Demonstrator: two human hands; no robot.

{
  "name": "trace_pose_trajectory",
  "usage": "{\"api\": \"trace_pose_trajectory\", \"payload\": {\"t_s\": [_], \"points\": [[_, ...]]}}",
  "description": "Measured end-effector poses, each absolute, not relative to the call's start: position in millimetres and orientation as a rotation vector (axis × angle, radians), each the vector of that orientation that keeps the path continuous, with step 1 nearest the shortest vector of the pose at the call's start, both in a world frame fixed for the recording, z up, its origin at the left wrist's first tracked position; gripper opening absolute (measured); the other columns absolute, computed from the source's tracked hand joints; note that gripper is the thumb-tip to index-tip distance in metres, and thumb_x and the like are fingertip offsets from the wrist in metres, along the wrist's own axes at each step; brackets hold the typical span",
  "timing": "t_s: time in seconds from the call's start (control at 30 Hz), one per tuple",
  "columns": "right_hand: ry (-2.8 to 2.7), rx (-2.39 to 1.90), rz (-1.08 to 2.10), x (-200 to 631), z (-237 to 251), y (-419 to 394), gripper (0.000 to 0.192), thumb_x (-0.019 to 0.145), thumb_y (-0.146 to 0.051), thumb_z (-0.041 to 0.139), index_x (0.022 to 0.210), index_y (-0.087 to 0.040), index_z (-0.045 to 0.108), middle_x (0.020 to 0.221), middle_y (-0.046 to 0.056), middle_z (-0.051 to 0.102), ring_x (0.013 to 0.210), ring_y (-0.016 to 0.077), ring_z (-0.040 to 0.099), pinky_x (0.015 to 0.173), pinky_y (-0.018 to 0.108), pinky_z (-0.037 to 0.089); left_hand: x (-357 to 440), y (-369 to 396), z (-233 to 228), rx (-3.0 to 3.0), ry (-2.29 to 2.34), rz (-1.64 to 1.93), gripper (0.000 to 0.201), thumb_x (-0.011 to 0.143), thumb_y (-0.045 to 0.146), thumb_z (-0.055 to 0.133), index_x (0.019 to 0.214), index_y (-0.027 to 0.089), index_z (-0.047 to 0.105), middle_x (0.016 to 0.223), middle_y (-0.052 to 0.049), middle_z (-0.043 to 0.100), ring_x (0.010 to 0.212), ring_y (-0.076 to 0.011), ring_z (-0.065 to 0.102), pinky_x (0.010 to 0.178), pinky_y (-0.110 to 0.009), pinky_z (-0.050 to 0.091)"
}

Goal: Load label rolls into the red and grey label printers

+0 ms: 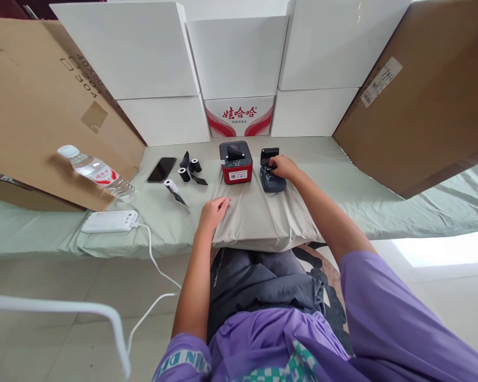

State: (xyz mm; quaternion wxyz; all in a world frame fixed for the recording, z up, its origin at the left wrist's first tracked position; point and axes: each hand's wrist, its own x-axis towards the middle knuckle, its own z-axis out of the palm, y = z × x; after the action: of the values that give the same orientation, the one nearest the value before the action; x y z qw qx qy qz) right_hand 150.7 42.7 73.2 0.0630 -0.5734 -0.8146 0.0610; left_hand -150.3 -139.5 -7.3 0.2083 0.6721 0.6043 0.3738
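Observation:
My right hand (286,166) reaches into a small dark portable printer (273,183) whose lid (270,154) stands raised. Its fingers are pinched together at the compartment and hide whatever lies between them. Near the front of the cloth-covered table rests my left hand (213,213), its fingers curled; a small dark spot shows at the fingertips, too small to name. Between and beyond the hands stands a red and black label printer (236,168) with a dark strip on its top. Left of it lie several small paper rolls, among them a white roll (171,185) with a dark strip trailing.
A black phone (162,170) lies left of the rolls. Farther left, a water bottle (99,172) leans by a cardboard box (43,106), and a white power bank (110,221) trails a cable (150,249). White boxes (239,58) form the back; another cardboard box (426,111) stands right.

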Motion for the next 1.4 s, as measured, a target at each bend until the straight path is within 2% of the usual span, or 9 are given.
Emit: {"api": "trace_pose_trajectory", "payload": {"t_s": [0.17,0.33,0.43,0.57,0.67,0.9,1.13,1.23,1.4], "points": [[-2.326,-1.901,0.215,139.9,76.6,41.6,0.036,0.081,-0.012,0.073,0.115,-0.023,0.079,0.134,0.016,0.07,0.121,0.0339,0.064,0.092,0.04,0.054,-149.8,-139.7,-4.6,1.87,1.678,1.038,0.035,0.102,0.041,0.052,0.104,0.024,0.083,0.092,-0.007,0.083,0.084,-0.0245,0.075,0.078,-0.034,0.051],[-2.318,-1.97,0.332,138.2,88.2,44.7,0.037,0.078,-0.011,0.075,0.113,-0.023,0.082,0.124,0.011,0.078,0.109,0.0291,0.071,0.086,0.035,0.054,-149.6,-139.6,-3.1,1.844,1.677,1.043,0.033,0.101,0.04,0.053,0.103,0.025,0.082,0.092,-0.007,0.084,0.079,-0.0233,0.074,0.077,-0.033,0.051],[-2.207,-1.877,0.321,145.5,99.9,47.3,0.03,0.087,-0.015,0.067,0.112,-0.021,0.084,0.115,0.011,0.082,0.105,0.0282,0.073,0.089,0.035,0.054,-150.1,-138.9,-4.7,1.836,1.671,1.048,0.033,0.101,0.04,0.054,0.104,0.025,0.083,0.092,-0.007,0.084,0.079,-0.0233,0.074,0.077,-0.033,0.051],[-2.065,-1.69,0.025,150.8,109.5,51.7,0.043,0.101,-0.021,0.048,0.134,-0.015,0.075,0.139,0.017,0.072,0.132,0.0355,0.061,0.107,0.046,0.05,-150.8,-138.0,-5.8,1.854,1.669,1.04,0.033,0.102,0.039,0.054,0.104,0.025,0.083,0.094,-0.007,0.084,0.079,-0.0237,0.074,0.077,-0.034,0.051],[-2.265,-1.663,0.15,150.0,108.9,52.9,0.044,0.106,-0.027,0.043,0.139,-0.017,0.07,0.146,0.016,0.068,0.136,0.0338,0.059,0.114,0.047,0.046,-150.9,-138.2,-5.4,1.847,1.674,1.041,0.034,0.102,0.04,0.054,0.105,0.024,0.083,0.094,-0.007,0.084,0.08,-0.0239,0.074,0.078,-0.034,0.051],[-2.309,-1.598,0.292,160.2,98.2,23.9,0.054,0.111,-0.05,0.038,0.105,-0.016,0.079,0.114,0.018,0.078,0.111,0.0311,0.068,0.099,0.037,0.048,-150.3,-137.9,-6.9,1.844,1.671,1.054,0.032,0.101,0.039,0.055,0.104,0.025,0.084,0.092,-0.007,0.084,0.079,-0.0234,0.074,0.078,-0.033,0.052],[-2.529,-1.481,0.291,169.9,88.1,1.7,0.031,0.1,-0.028,0.057,0.117,-0.016,0.079,0.137,0.014,0.073,0.12,0.0298,0.069,0.101,0.036,0.049,-151.4,-138.0,-6.6,1.844,1.676,1.027,0.035,0.102,0.041,0.052,0.106,0.024,0.082,0.094,-0.007,0.084,0.085,-0.0237,0.076,0.08,-0.033,0.053],[-2.579,-1.489,0.238,171.9,88.7,-1.3,0.037,0.093,-0.02,0.063,0.126,-0.016,0.077,0.138,0.013,0.072,0.121,0.0299,0.069,0.101,0.035,0.05,-150.8,-139.6,-4.0,1.838,1.687,0.993,0.036,0.103,0.04,0.05,0.108,0.023,0.082,0.097,-0.007,0.084,0.088,-0.0236,0.076,0.081,-0.033,0.053],[-2.565,-1.525,0.175,167.5,90.5,-14.6,0.043,0.097,-0.019,0.056,0.136,-0.017,0.074,0.139,0.012,0.074,0.125,0.0299,0.068,0.101,0.036,0.05,-150.0,-140.8,-2.2,1.846,1.694,0.974,0.035,0.102,0.04,0.051,0.108,0.023,0.082,0.097,-0.007,0.084,0.089,-0.0238,0.076,0.081,-0.033,0.053]]}}
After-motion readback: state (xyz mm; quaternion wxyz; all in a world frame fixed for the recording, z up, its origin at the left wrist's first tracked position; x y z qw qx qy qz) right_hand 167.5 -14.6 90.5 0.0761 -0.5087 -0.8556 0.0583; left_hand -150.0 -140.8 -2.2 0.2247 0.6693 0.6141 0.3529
